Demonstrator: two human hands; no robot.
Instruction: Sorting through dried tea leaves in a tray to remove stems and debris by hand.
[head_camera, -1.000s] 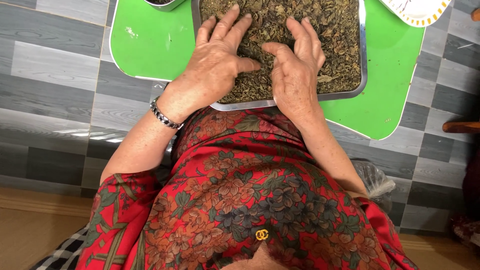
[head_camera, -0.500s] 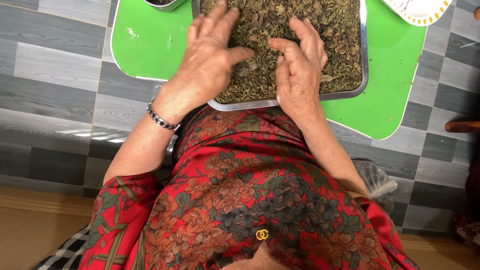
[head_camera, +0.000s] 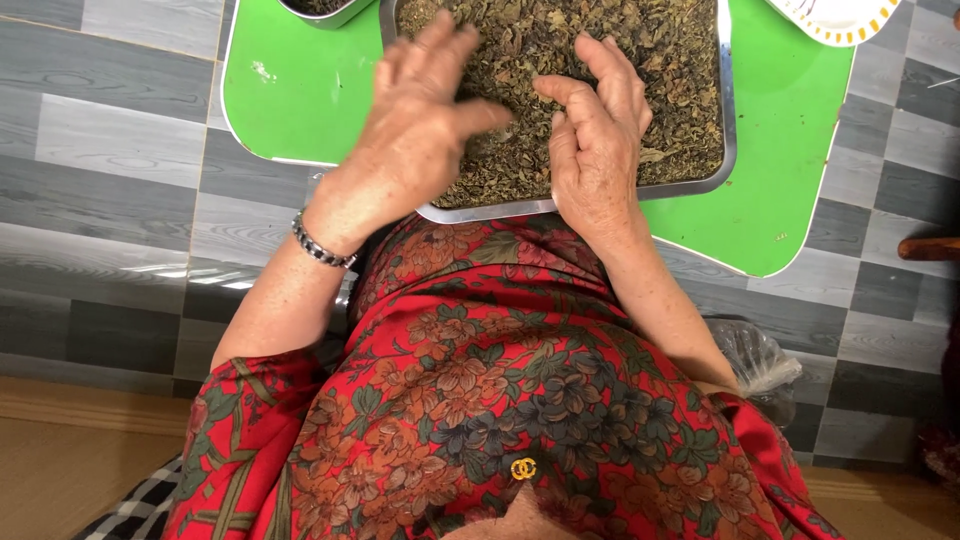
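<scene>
Left hand: open, fingers spread, pressing dried dark-green leaves.
Right hand: open, resting on leaves.
Shallow rectangular steel tray: overhangs green table.
Risk: pushing hard could scatter leaves or tip it.

A single head-worn camera looks almost straight down over the wearer's chest, taking in a red floral garment that fills the lower half of the frame. The view faces forward and down onto a green surface, cut off at the top edge, where a metal tray of dried leaves sits close below the lens. The left hand and right hand appear near and large at mid-frame. Grey tiled floor runs along both sides. No second view shares the scene.
</scene>
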